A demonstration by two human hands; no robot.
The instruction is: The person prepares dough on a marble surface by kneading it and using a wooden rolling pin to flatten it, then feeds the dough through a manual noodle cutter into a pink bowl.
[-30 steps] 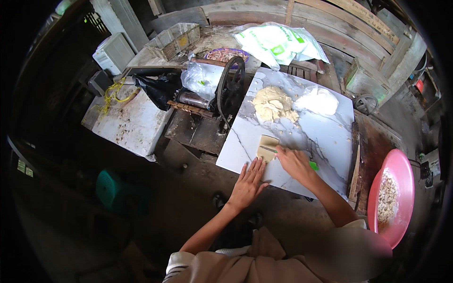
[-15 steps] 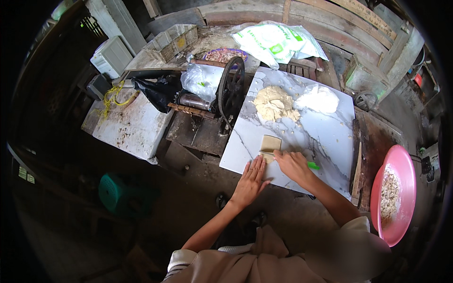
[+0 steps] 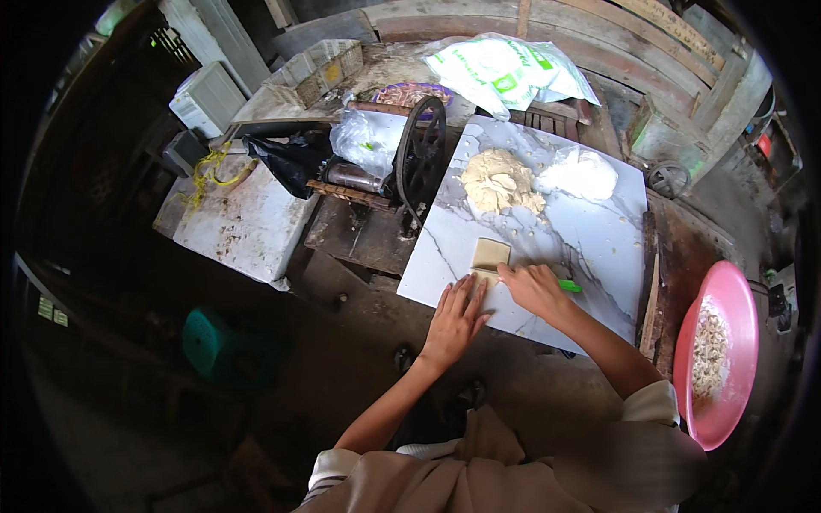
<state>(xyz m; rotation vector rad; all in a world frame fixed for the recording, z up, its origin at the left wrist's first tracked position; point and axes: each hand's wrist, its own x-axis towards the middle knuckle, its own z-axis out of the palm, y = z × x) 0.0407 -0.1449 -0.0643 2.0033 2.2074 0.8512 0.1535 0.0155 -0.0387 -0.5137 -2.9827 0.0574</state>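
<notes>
The view looks from the person's head through a wide fisheye lens, facing steeply down and forward onto the left hand (image 3: 456,323) and right hand (image 3: 535,291), which appear small just below its middle. The forearms (image 3: 385,408) rise from underneath. It reaches past the counter (image 3: 603,244) under the hands to bowed boards (image 3: 453,31) beyond them, a green stool (image 3: 205,335) leftward and a pink basin (image 3: 742,363) rightward.
</notes>
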